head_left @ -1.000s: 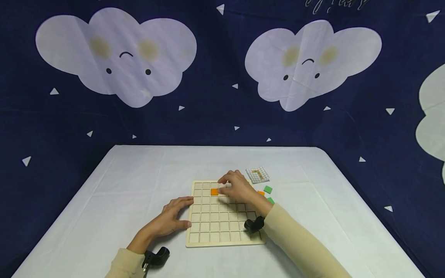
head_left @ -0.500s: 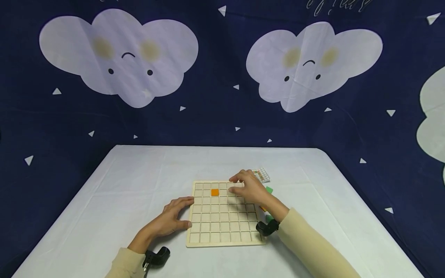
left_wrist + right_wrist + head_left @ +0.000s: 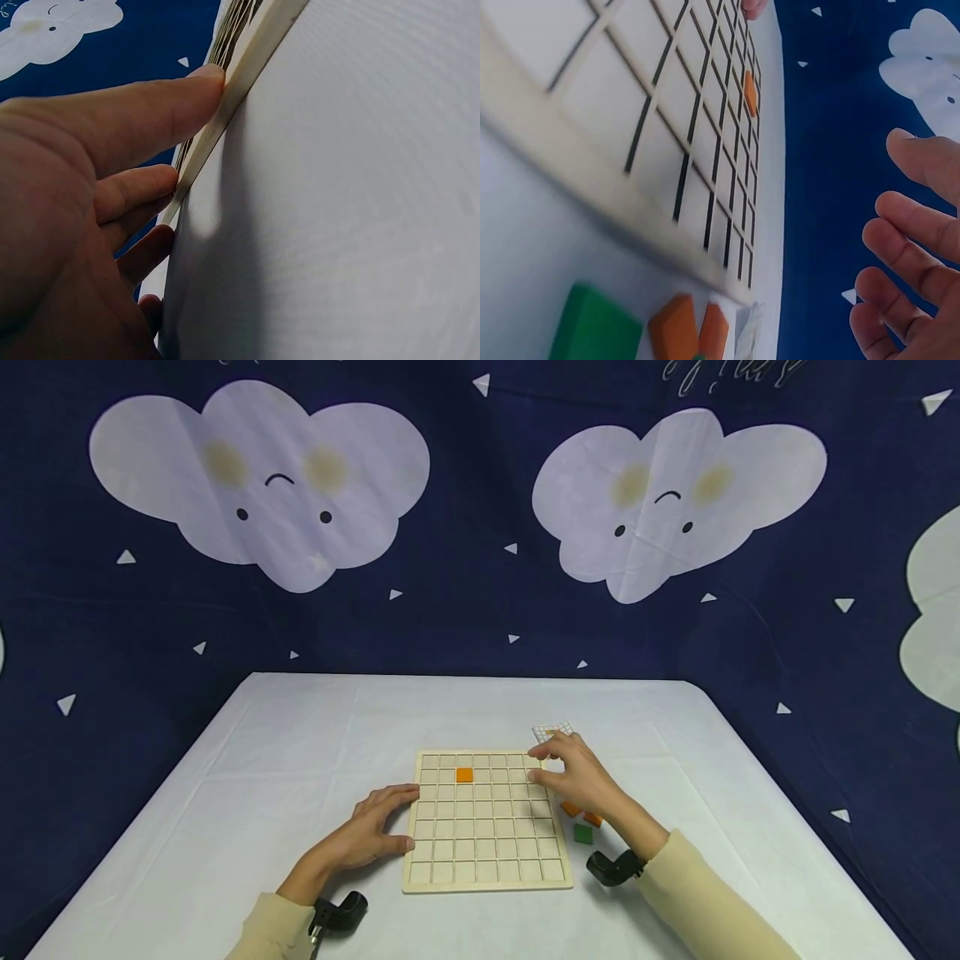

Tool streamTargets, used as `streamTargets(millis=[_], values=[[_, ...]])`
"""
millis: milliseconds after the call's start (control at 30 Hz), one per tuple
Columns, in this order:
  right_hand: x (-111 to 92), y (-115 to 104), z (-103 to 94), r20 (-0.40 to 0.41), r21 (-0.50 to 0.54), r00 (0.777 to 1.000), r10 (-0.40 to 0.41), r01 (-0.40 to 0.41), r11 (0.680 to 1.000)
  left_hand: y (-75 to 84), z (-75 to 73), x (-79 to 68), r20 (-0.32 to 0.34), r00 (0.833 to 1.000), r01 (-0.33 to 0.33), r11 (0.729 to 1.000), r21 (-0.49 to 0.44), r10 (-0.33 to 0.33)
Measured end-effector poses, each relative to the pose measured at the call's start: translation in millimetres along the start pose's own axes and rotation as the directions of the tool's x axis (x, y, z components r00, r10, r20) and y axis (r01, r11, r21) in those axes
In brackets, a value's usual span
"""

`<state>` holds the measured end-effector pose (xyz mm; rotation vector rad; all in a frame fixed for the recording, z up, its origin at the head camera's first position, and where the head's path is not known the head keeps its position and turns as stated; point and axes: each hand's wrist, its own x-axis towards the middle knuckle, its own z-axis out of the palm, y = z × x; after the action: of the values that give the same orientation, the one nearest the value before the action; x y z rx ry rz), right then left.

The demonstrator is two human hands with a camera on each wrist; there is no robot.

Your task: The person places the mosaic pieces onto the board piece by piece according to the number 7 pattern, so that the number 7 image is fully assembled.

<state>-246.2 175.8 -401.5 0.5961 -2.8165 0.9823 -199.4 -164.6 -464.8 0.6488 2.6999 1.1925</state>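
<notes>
A pale wooden grid board [image 3: 483,852] lies flat on the table, and one orange square tile [image 3: 464,775] sits in a cell of its second row from the far edge. My left hand [image 3: 367,833] rests against the board's left edge; in the left wrist view the thumb and fingertips touch that edge, fingers fairly straight. Over the board's far right corner hovers my right hand [image 3: 581,775], thumb and fingers apart and relaxed. Nothing shows between them in the right wrist view. Just right of the board lie loose orange tiles [image 3: 675,330] and a green tile [image 3: 582,833].
A small printed card [image 3: 550,731] with a grid pattern lies beyond the board's far right corner, partly hidden by the right hand. The white-covered table [image 3: 300,735] ends at a dark blue cloth backdrop [image 3: 472,610] with clouds. Each wrist wears a black camera [image 3: 613,867].
My right hand has moved right, from beside the orange tile to the board's far right corner, leaving that tile in its cell. The left hand has stayed at the left edge.
</notes>
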Motion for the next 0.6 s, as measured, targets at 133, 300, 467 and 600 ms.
streamTargets(millis=[133, 300, 467, 600], values=[[-10, 6, -5.3, -0.006, -0.022, 1.000, 0.010, -0.010, 1.000, 0.1, -0.4, -0.2, -0.003, 1.000, -0.003, 1.000, 0.007, 0.003], [-22, 14, -9.0, -0.024, -0.052, 1.000, 0.011, -0.012, 0.999, 0.6, -1.2, 0.0, -0.007, 1.000, -0.002, 1.000, 0.005, 0.002], [-36, 20, -10.7, -0.024, -0.053, 0.999, 0.033, -0.034, 0.998, 1.5, -0.9, 0.3, -0.003, 1.000, 0.006, 1.000, 0.005, -0.006], [-49, 25, -10.4, -0.026, -0.066, 0.999, 0.036, -0.038, 0.997, 2.2, 0.0, 0.8, 0.001, 1.000, 0.018, 1.000, 0.005, -0.018]])
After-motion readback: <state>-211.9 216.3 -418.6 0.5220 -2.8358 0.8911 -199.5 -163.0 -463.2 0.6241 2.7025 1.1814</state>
